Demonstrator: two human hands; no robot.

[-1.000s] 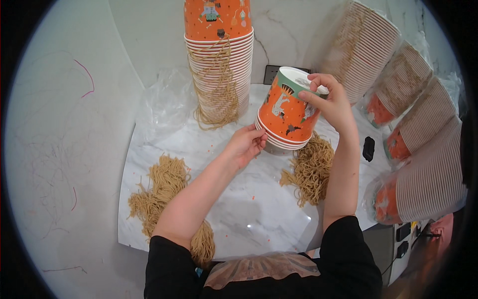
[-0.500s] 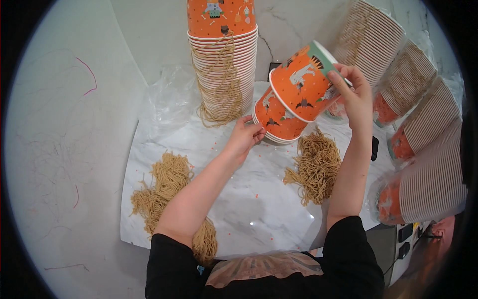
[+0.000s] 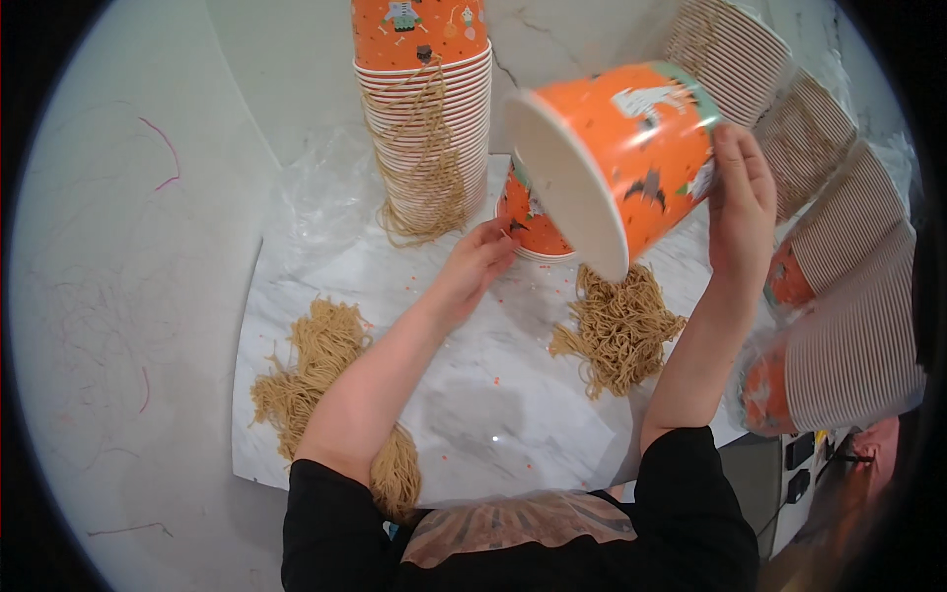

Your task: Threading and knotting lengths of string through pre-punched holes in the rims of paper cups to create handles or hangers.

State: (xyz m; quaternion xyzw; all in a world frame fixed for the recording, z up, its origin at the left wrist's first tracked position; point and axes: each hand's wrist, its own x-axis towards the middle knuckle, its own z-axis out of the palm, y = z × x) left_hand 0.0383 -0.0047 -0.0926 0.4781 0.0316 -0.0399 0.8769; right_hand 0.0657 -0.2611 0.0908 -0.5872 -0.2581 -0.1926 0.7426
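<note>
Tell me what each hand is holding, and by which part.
The right hand holds an orange paper bucket by its base end, tipped sideways. The left hand holds nothing; its fingers rest against a short stack of orange buckets on the table.

Both bare forearms come up from the lower edge out of black sleeves. The left hand (image 3: pixel 480 259) reaches forward, palm down, fingers loosely curled with the fingertips low ahead. The right hand (image 3: pixel 742 202) is raised higher on an upright forearm, its fingers wrapped in a grip, thumb side toward the left.
</note>
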